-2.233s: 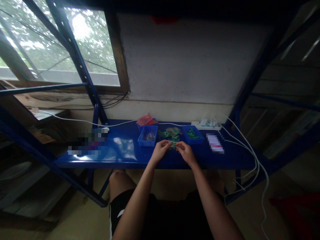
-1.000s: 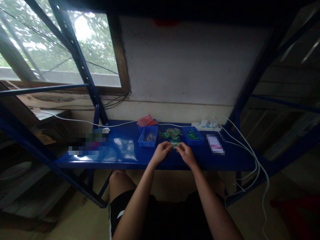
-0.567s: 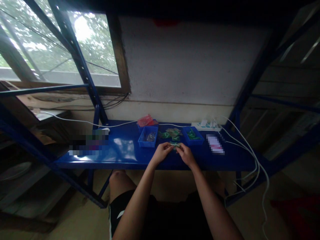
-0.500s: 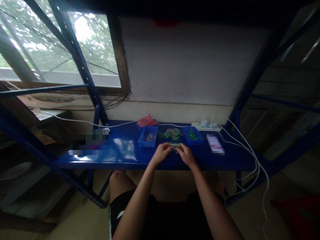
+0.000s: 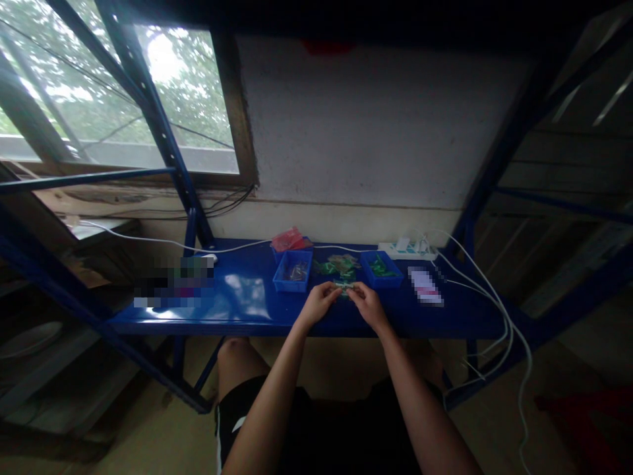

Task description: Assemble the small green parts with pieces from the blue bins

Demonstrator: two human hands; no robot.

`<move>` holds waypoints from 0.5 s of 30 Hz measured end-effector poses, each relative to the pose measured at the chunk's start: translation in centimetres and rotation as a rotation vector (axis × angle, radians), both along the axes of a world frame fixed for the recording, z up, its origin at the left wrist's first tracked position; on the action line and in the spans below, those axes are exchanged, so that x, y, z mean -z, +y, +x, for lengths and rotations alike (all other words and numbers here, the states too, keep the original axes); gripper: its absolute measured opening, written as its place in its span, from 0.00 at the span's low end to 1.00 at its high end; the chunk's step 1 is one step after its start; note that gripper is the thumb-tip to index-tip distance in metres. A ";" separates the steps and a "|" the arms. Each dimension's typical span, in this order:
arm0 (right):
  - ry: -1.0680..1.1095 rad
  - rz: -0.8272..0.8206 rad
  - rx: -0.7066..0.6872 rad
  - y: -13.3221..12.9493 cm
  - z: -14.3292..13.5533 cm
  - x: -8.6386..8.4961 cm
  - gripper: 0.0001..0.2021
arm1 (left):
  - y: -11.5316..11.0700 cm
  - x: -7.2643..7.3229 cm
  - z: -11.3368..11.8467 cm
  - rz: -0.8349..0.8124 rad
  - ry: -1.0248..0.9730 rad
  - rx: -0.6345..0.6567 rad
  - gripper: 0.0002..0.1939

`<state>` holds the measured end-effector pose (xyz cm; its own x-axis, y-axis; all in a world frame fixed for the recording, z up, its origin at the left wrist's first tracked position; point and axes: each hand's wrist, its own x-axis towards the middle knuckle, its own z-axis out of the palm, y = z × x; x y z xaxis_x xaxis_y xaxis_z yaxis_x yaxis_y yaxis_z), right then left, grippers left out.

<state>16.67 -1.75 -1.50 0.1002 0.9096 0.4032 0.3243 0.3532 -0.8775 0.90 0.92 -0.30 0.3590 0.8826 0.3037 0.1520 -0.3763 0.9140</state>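
- The left hand [image 5: 320,301] and right hand [image 5: 368,303] pinch a small green piece [image 5: 345,286] between thumbs and forefingers; its exact shape is too small to tell.
- With so narrow a grip, it could slip if the pinch loosened, probably dropping into the loose green pile [image 5: 340,265] just beyond the fingertips and mixing in.
- A sideways knuckle might jog the blue parts bin [image 5: 291,285] left of the fingers or the blue bin of green pieces [image 5: 388,284] to their right.
- No brand or writing is readable; the phone-like slab [image 5: 425,286], farther right, is pixelated.
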 end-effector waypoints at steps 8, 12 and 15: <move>-0.028 -0.027 0.038 0.0 0.3 0.1 0.14 | 0.2 0.1 0.0 -0.014 -0.052 -0.023 0.15; 0.084 -0.093 -0.020 -0.1 0.2 0.0 0.18 | 0.7 0.4 0.2 0.025 -0.093 -0.094 0.13; 0.174 -0.091 -0.034 -0.2 0.0 -0.2 0.18 | 1.1 0.5 0.4 0.001 -0.154 -0.182 0.16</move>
